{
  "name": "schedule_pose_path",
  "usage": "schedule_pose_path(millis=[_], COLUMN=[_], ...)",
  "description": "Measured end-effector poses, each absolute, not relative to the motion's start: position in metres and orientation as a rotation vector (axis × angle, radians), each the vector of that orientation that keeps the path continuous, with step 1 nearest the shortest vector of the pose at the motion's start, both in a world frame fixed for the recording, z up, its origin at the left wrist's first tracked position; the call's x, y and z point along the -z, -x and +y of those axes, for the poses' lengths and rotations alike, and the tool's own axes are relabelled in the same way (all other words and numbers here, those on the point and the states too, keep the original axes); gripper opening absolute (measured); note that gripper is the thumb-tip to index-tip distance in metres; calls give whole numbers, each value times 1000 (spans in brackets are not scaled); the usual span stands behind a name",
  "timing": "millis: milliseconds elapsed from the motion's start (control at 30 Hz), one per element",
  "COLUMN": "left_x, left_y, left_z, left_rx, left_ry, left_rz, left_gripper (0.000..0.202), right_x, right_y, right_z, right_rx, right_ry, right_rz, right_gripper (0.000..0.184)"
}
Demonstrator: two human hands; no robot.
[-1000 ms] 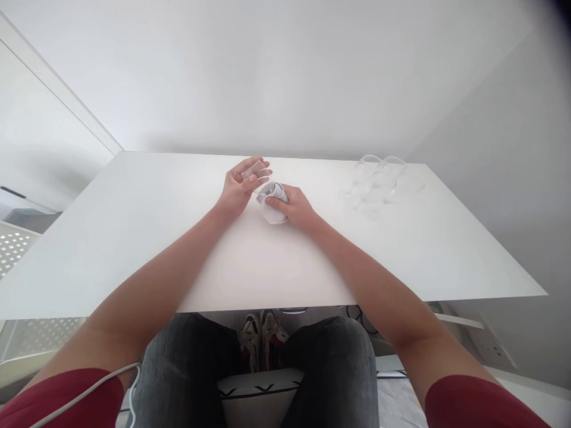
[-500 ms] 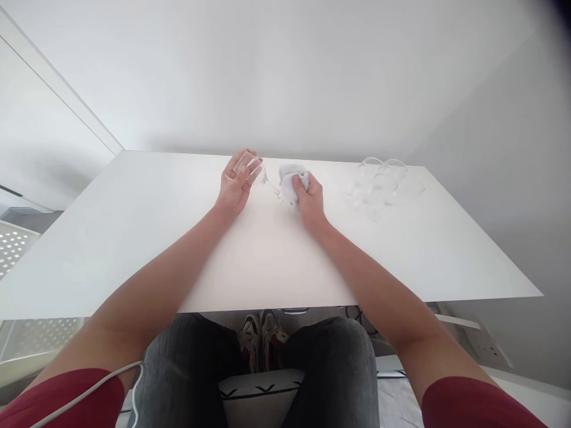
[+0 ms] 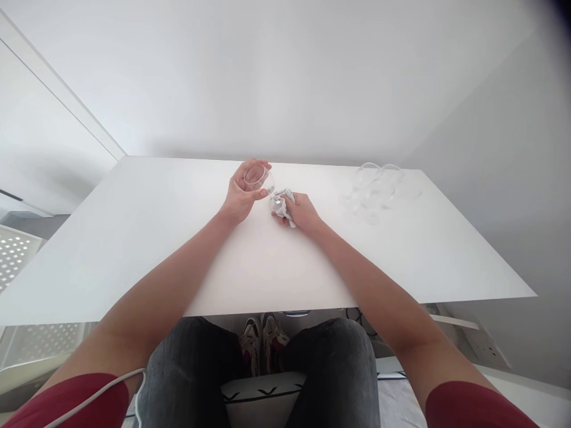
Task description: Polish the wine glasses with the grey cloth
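Observation:
My left hand point(image 3: 242, 193) is wrapped around the bowl of a clear wine glass point(image 3: 263, 178), which lies tilted with its rim toward the upper left. My right hand point(image 3: 298, 209) grips a crumpled white cloth point(image 3: 281, 205) pressed around the lower end of the glass, at its stem or foot. The cloth hides most of that end. Both hands are over the middle of the white table point(image 3: 267, 267), toward its back edge.
Several clear stemmed glasses point(image 3: 379, 187) stand in a group at the table's back right. A wall point(image 3: 285, 77) rises behind the table. A white cable point(image 3: 93, 395) runs across my left sleeve. A perforated white panel point(image 3: 18, 249) stands beyond the table's left side.
The glass has turned so its rim faces more toward me. My right hand with the cloth has moved left and down, now closed around the glass's lower end.

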State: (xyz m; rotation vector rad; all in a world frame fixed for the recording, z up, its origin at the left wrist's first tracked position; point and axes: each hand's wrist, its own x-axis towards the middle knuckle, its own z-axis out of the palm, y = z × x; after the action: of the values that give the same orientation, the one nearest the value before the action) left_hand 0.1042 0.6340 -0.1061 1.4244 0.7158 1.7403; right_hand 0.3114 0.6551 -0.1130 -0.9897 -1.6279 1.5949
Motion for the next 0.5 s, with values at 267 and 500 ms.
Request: schedule_pose_path(millis=[267, 500], left_x=[108, 103], left_y=[-100, -108], left_z=[637, 620], left_rx=[-1849, -1832], left_ry=[-1090, -914], left_rz=[728, 829], left_gripper=[70, 58], right_x=[107, 102], right_y=[-316, -320], right_z=[644, 643], right_rx=[-1287, -1287], right_ry=[1046, 889], right_rz=[-1741, -1874], right_gripper=[65, 44])
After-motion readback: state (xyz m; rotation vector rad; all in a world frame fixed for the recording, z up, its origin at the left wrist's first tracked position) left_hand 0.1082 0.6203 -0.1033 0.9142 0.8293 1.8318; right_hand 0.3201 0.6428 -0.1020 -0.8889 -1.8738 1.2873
